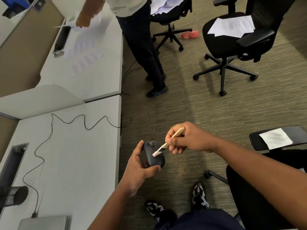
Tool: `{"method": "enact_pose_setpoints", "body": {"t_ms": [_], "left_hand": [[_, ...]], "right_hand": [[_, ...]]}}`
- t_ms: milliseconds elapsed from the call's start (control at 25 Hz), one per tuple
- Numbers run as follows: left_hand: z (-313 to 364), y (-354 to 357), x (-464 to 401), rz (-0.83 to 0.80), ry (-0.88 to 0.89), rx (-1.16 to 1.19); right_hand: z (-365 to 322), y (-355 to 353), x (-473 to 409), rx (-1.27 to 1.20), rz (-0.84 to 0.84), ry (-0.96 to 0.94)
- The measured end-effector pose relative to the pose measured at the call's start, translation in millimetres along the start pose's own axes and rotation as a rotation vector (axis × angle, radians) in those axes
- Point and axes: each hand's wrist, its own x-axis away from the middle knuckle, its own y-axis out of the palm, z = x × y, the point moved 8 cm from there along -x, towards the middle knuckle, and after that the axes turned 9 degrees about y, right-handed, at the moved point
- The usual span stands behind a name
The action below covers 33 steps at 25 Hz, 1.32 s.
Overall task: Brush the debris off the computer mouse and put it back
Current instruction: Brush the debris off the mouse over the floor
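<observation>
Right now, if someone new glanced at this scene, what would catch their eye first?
Low in the middle, over the carpet, the left hand cradles a black computer mouse while the right hand sweeps a wooden-handled brush with pale bristles across it. On the white desk at left, a thin black cable snakes. Behind, black office chairs carry loose papers.

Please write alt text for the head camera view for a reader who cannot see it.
Over carpet beside a white desk, the left hand holds a black computer mouse while the right hand sets a small wooden-handled brush on its top. Another person stands further along the desks, handling papers.
</observation>
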Motion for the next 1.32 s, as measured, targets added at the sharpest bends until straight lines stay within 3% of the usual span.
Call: {"method": "enact_pose_setpoints", "body": {"t_ms": [320, 520, 640, 800, 960, 1320], "left_hand": [[1, 0, 0, -0.01, -0.002, -0.001], [2, -2, 1, -0.009, -0.004, 0.012], [1, -4, -3, -0.012, -0.012, -0.002], [-2, -7, -4, -0.019, -0.019, -0.032], [-1, -3, -4, -0.042, -0.015, -0.068], [2, -1, -3, -0.065, -0.012, -0.009]], "right_hand": [[2, -13, -4, 0.131, 0.054, 0.032], [4, -26, -6, 0.346, 0.246, -0.025], [0, -33, -5, 0.203, 0.312, -0.072], [-3, -26, -6, -0.044, 0.16, -0.024], [1, -6, -2, -0.073, -0.023, 0.044], [8, -1, -8, -0.133, 0.059, 0.099]]}}
